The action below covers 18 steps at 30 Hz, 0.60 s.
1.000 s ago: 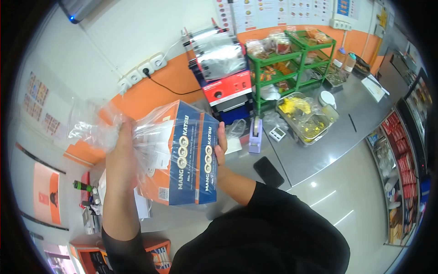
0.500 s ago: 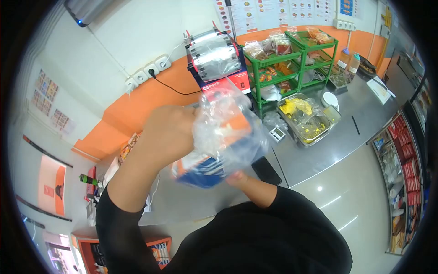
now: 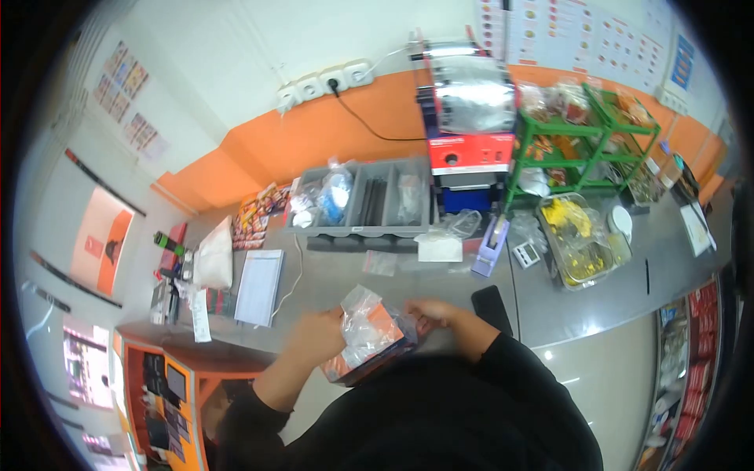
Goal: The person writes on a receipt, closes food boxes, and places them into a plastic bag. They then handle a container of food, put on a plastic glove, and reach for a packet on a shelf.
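An orange and dark blue box [image 3: 387, 323] sits inside a clear plastic bag [image 3: 363, 320], close to my body at the front edge of the counter. My left hand [image 3: 320, 336], smeared by motion, grips the bag at its left side. On the right side, my right hand [image 3: 433, 312] has its fingers curled against the bag's edge by the box. A black phone [image 3: 492, 308] lies just right of my right hand. Behind the bag, a small clear packet [image 3: 380, 263] rests on the steel counter [image 3: 326, 275].
A grey compartment bin [image 3: 367, 231] and a cup-sealing machine [image 3: 469, 118] stand along the wall. To the right are green racks [image 3: 573, 129], a metal tray with yellow food [image 3: 577, 239], a timer [image 3: 525, 254] and a purple tape dispenser [image 3: 492, 245]. A notebook [image 3: 259, 286] lies left.
The bagged box has come down from in front of the sealing machine to near my body, both hands with it. The view has swung left, bringing the grey bin into sight.
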Each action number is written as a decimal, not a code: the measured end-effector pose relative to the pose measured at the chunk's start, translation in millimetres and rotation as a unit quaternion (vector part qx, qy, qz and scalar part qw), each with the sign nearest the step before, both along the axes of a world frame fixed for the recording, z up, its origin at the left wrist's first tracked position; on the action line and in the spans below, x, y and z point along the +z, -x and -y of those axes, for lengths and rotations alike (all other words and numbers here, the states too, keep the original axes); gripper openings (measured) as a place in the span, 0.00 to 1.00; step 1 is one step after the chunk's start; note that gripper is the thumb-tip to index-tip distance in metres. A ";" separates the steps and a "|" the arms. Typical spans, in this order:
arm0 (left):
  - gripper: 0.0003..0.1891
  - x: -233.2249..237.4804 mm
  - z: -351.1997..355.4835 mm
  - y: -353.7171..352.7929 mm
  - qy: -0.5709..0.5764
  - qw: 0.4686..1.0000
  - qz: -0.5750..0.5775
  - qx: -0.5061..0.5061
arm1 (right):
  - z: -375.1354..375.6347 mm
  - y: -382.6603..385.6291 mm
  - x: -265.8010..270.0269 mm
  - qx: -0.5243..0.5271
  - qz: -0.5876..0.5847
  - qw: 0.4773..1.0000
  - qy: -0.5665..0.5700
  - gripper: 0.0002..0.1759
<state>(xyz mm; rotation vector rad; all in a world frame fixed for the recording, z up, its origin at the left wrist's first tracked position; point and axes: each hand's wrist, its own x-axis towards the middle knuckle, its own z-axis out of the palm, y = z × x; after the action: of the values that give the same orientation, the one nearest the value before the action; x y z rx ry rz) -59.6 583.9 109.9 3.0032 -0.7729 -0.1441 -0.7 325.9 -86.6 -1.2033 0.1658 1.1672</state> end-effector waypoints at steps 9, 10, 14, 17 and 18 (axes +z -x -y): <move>0.09 -98.1 -55.8 5.0 0.068 0.986 -0.018 0.153 | -18.3 -163.2 20.1 -0.196 0.609 0.688 0.342 0.09; 0.09 -116.4 -59.4 3.7 0.073 0.984 -0.016 0.163 | -20.0 -187.9 14.3 -0.156 0.634 0.652 0.387 0.09; 0.09 -170.3 -61.5 9.3 0.139 0.980 0.013 0.144 | -35.3 -249.3 7.8 0.084 0.512 0.625 0.583 0.12; 0.10 -170.2 -59.7 6.0 0.204 0.970 0.022 0.130 | -41.9 -275.7 -22.7 0.146 0.468 0.622 0.611 0.16; 0.10 -169.0 -60.3 4.9 0.242 0.966 0.016 0.093 | -38.7 -299.7 -52.6 0.229 0.434 0.608 0.624 0.18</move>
<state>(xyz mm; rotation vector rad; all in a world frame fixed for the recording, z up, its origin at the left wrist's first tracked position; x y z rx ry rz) -64.5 644.2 -59.1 2.5923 -0.4408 0.0900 299.0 364.6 -139.2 -3.1100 -0.1379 0.6024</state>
